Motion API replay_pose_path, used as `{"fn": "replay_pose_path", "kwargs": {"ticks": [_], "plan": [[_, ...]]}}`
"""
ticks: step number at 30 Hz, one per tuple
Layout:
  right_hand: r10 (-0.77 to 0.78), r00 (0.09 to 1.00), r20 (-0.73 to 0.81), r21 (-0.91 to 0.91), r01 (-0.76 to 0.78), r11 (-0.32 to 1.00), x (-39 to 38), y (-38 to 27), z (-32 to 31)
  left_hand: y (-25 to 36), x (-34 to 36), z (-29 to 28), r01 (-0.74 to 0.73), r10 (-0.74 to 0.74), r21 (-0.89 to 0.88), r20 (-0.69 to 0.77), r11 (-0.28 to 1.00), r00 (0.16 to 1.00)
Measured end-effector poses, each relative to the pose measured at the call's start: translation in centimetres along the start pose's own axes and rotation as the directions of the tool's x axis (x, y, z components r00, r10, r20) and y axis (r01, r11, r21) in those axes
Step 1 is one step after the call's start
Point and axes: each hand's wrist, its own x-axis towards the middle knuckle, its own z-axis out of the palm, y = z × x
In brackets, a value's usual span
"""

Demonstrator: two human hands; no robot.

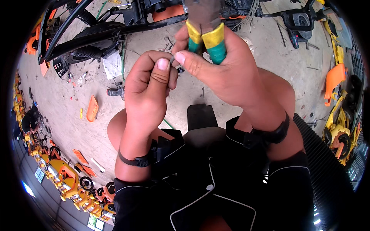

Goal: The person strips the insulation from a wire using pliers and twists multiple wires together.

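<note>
My right hand point(235, 73) is wrapped round a pair of pliers point(216, 53) with green grips and yellow bands; their brownish metal head points away from me and is blurred. Thumb and fingertips of that hand also meet a small grey piece point(172, 61), perhaps a wire end. My left hand point(146, 84) is closed, pinching the same piece between thumb and forefinger. What lies inside its curled fingers is hidden. Both hands are in front of me, nearly touching, above the concrete floor.
A black tubular vehicle frame point(92, 43) with a wheel point(83, 40) stands ahead. A power tool point(115, 92) and an orange tray-like part point(92, 109) lie on the left floor, near a white sheet point(112, 66). Yellow vehicles point(63, 177) line the left; an orange panel point(335, 80) is right.
</note>
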Motion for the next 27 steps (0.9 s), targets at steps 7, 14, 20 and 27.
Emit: {"fn": "replay_pose_path", "kwargs": {"ticks": [7,14,20,27], "plan": [[0.071,0.997,-0.021,-0.225,-0.074,0.972,0.2,-1.0,0.1,0.6,0.1,0.5,0.062,-0.061,0.053,-0.017,0.997,0.998],[-0.363,0.931,-0.026,-0.568,0.285,0.772,0.8,0.9,0.0,0.8,0.7,0.7,0.145,-0.145,-0.036,0.006,0.989,0.989],[-0.173,0.952,-0.254,-0.583,-0.008,0.812,2.1,0.5,-2.3,0.8,0.3,-0.8,0.204,-0.196,-0.112,0.078,0.973,0.978],[0.293,0.949,-0.119,-0.486,-0.313,0.816,1.0,0.4,-3.0,-0.1,0.8,-0.4,0.023,-0.024,-0.030,-0.015,0.999,1.000]]}}
